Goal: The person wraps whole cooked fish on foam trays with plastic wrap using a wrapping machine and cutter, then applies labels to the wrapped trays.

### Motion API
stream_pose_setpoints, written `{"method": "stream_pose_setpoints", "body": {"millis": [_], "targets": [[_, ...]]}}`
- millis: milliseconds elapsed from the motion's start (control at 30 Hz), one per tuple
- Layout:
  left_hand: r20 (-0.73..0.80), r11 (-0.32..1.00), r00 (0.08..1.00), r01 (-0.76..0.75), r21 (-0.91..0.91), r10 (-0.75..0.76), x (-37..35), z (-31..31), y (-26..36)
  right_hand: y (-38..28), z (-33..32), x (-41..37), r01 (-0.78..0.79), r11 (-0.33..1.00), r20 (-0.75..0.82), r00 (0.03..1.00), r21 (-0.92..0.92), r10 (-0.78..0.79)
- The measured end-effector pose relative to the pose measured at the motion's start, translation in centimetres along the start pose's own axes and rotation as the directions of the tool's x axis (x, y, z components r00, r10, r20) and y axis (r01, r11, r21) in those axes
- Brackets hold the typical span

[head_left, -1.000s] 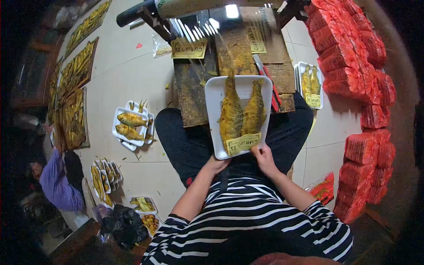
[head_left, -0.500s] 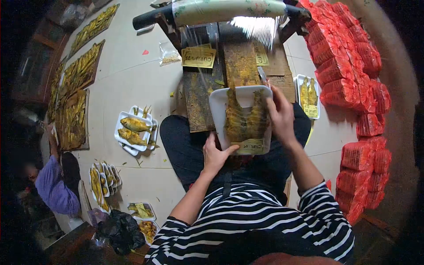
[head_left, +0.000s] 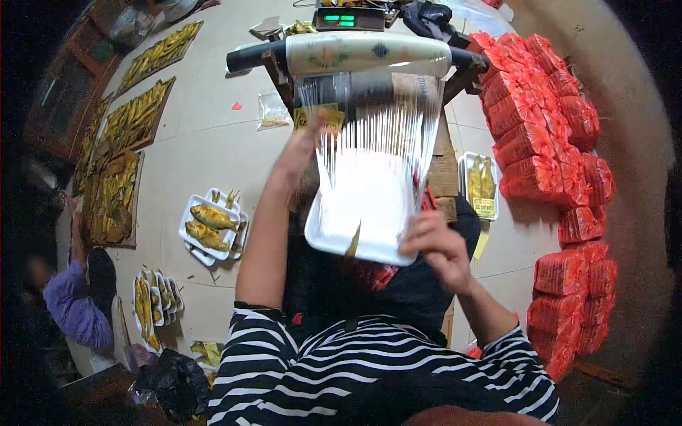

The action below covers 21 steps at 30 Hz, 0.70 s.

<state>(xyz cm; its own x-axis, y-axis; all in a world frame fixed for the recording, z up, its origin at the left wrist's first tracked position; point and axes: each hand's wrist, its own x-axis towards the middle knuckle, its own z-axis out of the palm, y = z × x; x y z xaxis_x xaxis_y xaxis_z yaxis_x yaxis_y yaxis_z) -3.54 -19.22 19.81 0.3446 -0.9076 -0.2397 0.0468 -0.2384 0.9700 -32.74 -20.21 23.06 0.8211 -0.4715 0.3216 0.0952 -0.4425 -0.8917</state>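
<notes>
A white foam tray (head_left: 366, 199) is tilted above the lap, its white underside showing. A fish tail sticks out near its lower edge. Clear plastic film (head_left: 376, 121) stretches from the roll (head_left: 369, 55) down over the tray. My right hand (head_left: 439, 248) grips the tray's lower right corner with curled fingers. At the film's left edge is my left hand (head_left: 312, 138), blurred, beside yellow labels (head_left: 334, 119); what its fingers hold cannot be made out.
Trays with yellow fish (head_left: 212, 226) lie at the left, and another tray (head_left: 482, 186) at the right. Red wrapped packs (head_left: 529, 149) are stacked farther right. Behind the roll sits a scale (head_left: 349, 19). A co-worker's purple sleeve (head_left: 78, 305) shows at far left.
The tray has turned so its underside shows instead of the fish, with film now drawn over it. My left hand has gone up from the tray to the film's left edge; my right hand has moved down.
</notes>
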Motion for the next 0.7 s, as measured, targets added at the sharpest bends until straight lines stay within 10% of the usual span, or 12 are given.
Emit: {"method": "stream_pose_setpoints", "body": {"millis": [33,100,167,200,233,300,433,500,600,700], "targets": [[-0.030,0.989,0.992,0.122,0.081,-0.120,0.6,0.3,-1.2,0.0,0.4,-0.6,-0.083,0.996,0.009,0.997,0.042,0.083],[-0.035,0.983,0.983,-0.181,-0.024,0.180,1.0,1.1,-4.9,1.8,0.3,-1.2,-0.260,0.952,-0.018,0.964,0.164,0.267],[-0.039,0.980,0.983,-0.181,-0.086,0.178,0.1,1.7,-5.4,5.5,-1.9,-1.0,-0.331,0.811,0.066,0.937,0.482,0.343],[-0.068,0.971,0.981,-0.190,-0.146,0.182,-0.3,2.2,-5.8,7.2,-2.1,-0.5,-0.294,0.828,-0.203,0.880,0.477,0.429],[-0.101,0.958,0.978,-0.203,-0.203,0.185,-0.5,2.7,-6.4,8.6,-3.0,0.5,-0.441,0.871,-0.308,0.816,0.215,0.489],[-0.199,0.939,0.964,-0.225,-0.261,0.176,-0.9,3.9,-6.9,11.7,-2.7,2.1,-0.267,0.713,-0.397,0.918,-0.648,-0.018],[-0.275,0.875,0.954,-0.235,-0.423,0.123,-1.4,4.8,-7.8,11.5,-3.3,1.2,-0.365,0.487,-0.264,0.927,-0.794,0.265],[-0.224,0.807,0.972,-0.190,-0.559,0.074,-1.1,4.8,-8.8,13.3,-6.2,-1.2,-0.432,0.678,-0.206,0.897,-0.595,0.391],[-0.227,0.646,0.974,-0.183,-0.741,0.016,-0.9,5.4,-9.6,10.6,-9.5,-1.9,-0.650,0.739,-0.243,0.699,0.177,0.673],[-0.215,0.494,0.976,-0.173,-0.852,-0.030,-1.6,6.1,-9.2,8.4,-10.7,1.0,-0.499,0.830,-0.366,0.745,0.250,0.558]]}}
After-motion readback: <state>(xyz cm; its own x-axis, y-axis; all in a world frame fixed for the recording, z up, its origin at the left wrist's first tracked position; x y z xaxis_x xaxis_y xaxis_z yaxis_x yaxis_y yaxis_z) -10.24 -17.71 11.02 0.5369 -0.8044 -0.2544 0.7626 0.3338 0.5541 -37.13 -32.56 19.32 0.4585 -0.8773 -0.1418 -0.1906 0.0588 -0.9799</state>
